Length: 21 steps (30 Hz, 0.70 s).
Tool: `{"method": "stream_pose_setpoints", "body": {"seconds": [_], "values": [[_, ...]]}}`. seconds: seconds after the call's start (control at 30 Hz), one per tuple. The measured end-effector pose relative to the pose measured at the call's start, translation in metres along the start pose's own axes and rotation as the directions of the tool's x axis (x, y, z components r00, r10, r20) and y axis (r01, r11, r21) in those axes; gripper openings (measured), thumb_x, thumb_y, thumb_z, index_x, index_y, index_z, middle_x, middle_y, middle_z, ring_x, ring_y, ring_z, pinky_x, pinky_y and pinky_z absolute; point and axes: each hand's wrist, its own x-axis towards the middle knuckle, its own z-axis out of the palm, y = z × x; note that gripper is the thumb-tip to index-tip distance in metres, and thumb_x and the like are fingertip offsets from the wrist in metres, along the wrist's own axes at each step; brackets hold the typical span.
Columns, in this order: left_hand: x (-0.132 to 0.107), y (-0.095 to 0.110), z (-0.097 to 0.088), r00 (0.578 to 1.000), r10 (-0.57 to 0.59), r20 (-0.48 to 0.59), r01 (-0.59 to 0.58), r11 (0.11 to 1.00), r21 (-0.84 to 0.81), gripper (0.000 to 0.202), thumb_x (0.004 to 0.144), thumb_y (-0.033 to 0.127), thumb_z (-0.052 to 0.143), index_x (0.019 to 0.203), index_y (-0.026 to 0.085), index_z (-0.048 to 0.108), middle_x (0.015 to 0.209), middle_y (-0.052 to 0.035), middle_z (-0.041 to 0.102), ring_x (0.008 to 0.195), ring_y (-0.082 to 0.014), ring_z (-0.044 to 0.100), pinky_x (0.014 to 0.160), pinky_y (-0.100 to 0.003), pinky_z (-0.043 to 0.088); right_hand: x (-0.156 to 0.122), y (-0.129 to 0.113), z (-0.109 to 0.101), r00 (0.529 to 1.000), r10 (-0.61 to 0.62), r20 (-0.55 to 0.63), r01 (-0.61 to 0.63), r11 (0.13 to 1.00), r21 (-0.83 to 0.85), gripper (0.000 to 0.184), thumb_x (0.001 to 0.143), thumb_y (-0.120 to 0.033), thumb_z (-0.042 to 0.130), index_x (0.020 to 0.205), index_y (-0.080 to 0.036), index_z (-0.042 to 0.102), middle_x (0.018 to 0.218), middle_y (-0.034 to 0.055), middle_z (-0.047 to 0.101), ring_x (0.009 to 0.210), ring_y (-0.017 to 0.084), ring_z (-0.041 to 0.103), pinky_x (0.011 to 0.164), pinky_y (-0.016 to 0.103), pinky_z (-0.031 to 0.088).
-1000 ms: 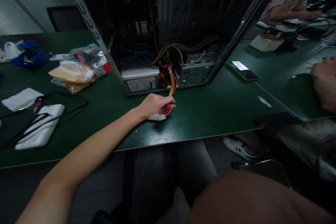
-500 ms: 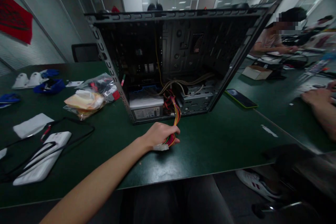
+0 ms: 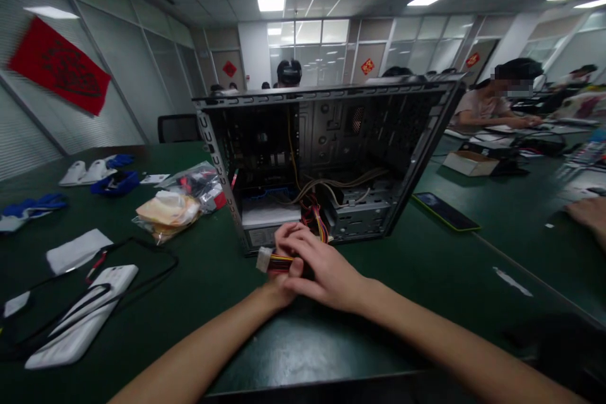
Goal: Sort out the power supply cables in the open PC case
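An open computer case [image 3: 326, 93] stands upright on the table in front of me. From its lower part comes a bundle of red, yellow and black power supply cables [image 3: 281, 263], ending in a whitish multi-pin connector [image 3: 264, 259] that points left. My left hand [image 3: 280, 284] is closed round this bundle, largely covered by my other hand. Over it lies my right hand [image 3: 326, 268], its fingers curled round the cables and the left hand. The silver power supply [image 3: 265, 214] sits at the case's lower left, just behind both hands.
To the left lie a white power strip [image 3: 89, 315] with black cords, plastic bags [image 3: 170, 211] and blue-and-white gloves [image 3: 113, 182]. A phone [image 3: 445, 210] is right of the case. Another person [image 3: 487, 104] sits at the right back; a co-worker's hand [image 3: 589, 211] rests at the right edge.
My right hand has come in from the right onto the cables and my left hand. The connector now points left at a higher spot. The view has tilted upward.
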Motion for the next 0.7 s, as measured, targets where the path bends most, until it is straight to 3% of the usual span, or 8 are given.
{"method": "stream_pose_setpoints", "body": {"seconds": [0.1,0.17,0.23,0.37,0.43,0.5,0.6,0.7], "values": [[0.006,0.005,-0.006,0.998,-0.023,-0.056,0.026,0.998,0.053,0.062,0.084,0.073,0.051,0.122,0.024,0.047,0.114,-0.0077,0.054,0.107,-0.0252,0.054,0.100,-0.039,0.042,0.015,0.039,0.031,0.998,0.049,-0.025,-0.044,0.983,0.180,0.051,0.087,-0.055,0.063,0.122,-0.017,0.058,0.103,0.0074,0.068,0.088,0.020,0.067,0.077,0.028,0.053],[0.009,0.009,-0.007,0.990,-0.143,-0.009,0.143,0.988,0.057,0.059,0.085,0.074,0.049,0.108,0.021,0.058,0.103,-0.0070,0.061,0.098,-0.0245,0.057,0.094,-0.037,0.045,0.012,0.050,0.047,0.987,0.102,-0.124,-0.075,0.975,0.208,0.044,0.092,-0.056,0.054,0.106,-0.016,0.062,0.086,0.0058,0.068,0.075,0.018,0.066,0.070,0.027,0.053],[0.012,0.010,-0.005,0.959,-0.283,0.031,0.284,0.959,-0.008,0.062,0.085,0.076,0.045,0.094,0.018,0.064,0.097,-0.0083,0.066,0.097,-0.0258,0.059,0.096,-0.038,0.045,0.006,0.052,0.052,0.975,0.102,-0.195,-0.066,0.981,0.182,0.041,0.097,-0.052,0.047,0.099,-0.015,0.063,0.086,0.0085,0.069,0.080,0.021,0.066,0.075,0.030,0.053],[0.017,0.010,-0.002,0.844,-0.526,0.100,0.530,0.792,-0.303,0.065,0.085,0.075,0.046,0.097,0.015,0.068,0.104,-0.0118,0.070,0.105,-0.0272,0.062,0.101,-0.040,0.042,0.000,0.048,0.033,0.993,0.067,-0.099,-0.068,0.998,-0.008,0.031,0.097,-0.040,0.051,0.109,-0.014,0.062,0.100,0.0135,0.071,0.094,0.024,0.068,0.084,0.034,0.053],[0.018,0.009,-0.004,0.791,-0.571,0.220,0.606,0.684,-0.406,0.064,0.083,0.074,0.052,0.110,0.017,0.066,0.114,-0.0122,0.069,0.110,-0.0272,0.061,0.100,-0.041,0.043,0.001,0.049,0.020,0.999,0.045,-0.014,-0.047,0.986,-0.162,0.025,0.097,-0.034,0.050,0.106,-0.014,0.063,0.093,0.0115,0.072,0.083,0.022,0.069,0.076,0.031,0.054],[0.018,0.007,-0.007,0.769,-0.558,0.312,0.636,0.620,-0.459,0.069,0.079,0.076,0.056,0.120,0.021,0.063,0.118,-0.0113,0.068,0.112,-0.0271,0.060,0.097,-0.041,0.044,0.005,0.051,0.011,0.999,-0.039,-0.020,0.032,0.960,-0.279,0.024,0.099,-0.028,0.046,0.105,-0.014,0.064,0.089,0.0104,0.072,0.077,0.020,0.069,0.072,0.028,0.052],[0.016,0.005,-0.008,0.762,-0.557,0.332,0.646,0.617,-0.449,0.074,0.076,0.081,0.053,0.116,0.019,0.063,0.108,-0.0102,0.070,0.103,-0.0250,0.061,0.086,-0.036,0.047,0.021,0.046,0.000,0.971,-0.177,-0.159,0.105,0.919,-0.381,0.027,0.102,-0.027,0.043,0.111,-0.014,0.064,0.089,0.0091,0.072,0.078,0.017,0.068,0.073,0.025,0.049],[0.015,0.004,-0.004,0.737,-0.594,0.323,0.676,0.648,-0.351,0.065,0.082,0.072,0.055,0.107,0.013,0.066,0.096,-0.0107,0.070,0.089,-0.0218,0.063,0.076,-0.032,0.046,0.055,0.026,-0.011,0.964,-0.119,-0.239,0.006,0.904,-0.427,0.029,0.103,-0.034,0.043,0.104,-0.017,0.067,0.086,0.0065,0.070,0.079,0.016,0.066,0.073,0.023,0.046]]}}
